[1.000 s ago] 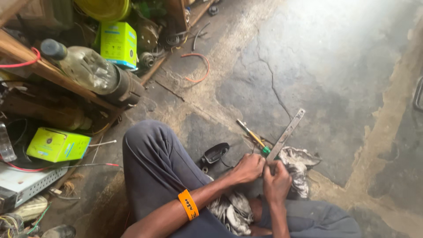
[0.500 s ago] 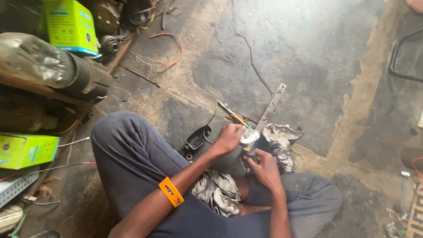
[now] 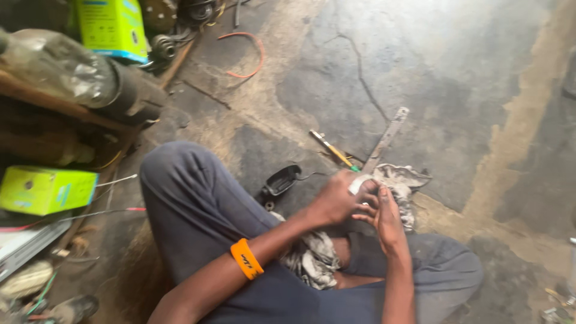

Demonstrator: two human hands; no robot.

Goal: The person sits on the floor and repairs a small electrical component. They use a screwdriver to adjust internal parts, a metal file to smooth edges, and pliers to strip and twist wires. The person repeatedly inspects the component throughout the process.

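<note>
— What's that pale thing in the middle?

— A small whitish piece (image 3: 357,183), pinched between both hands just above the lap. It sits right at the near end of the flat metal bar (image 3: 387,139), which lies on the floor and slants away from it. I'd say it's held up close like that so both sets of fingers can get at it.

— How are the fingers?

— The left hand (image 3: 336,198) is curled tight round the piece, knuckles up. The right hand (image 3: 384,216) is looser — fingers half bent, tips touching the piece from the bar's side. It's blurred, so I can't tell whether that hand truly grips it or only steadies it.

— And around the bar?

— A grey rag (image 3: 399,183) is bunched at its near end, under the hands. A yellow-handled screwdriver (image 3: 331,149) lies just left of the bar, and a black part (image 3: 279,181) further left, by the knee. There's an orange wristband (image 3: 246,258) on the left forearm.
</note>
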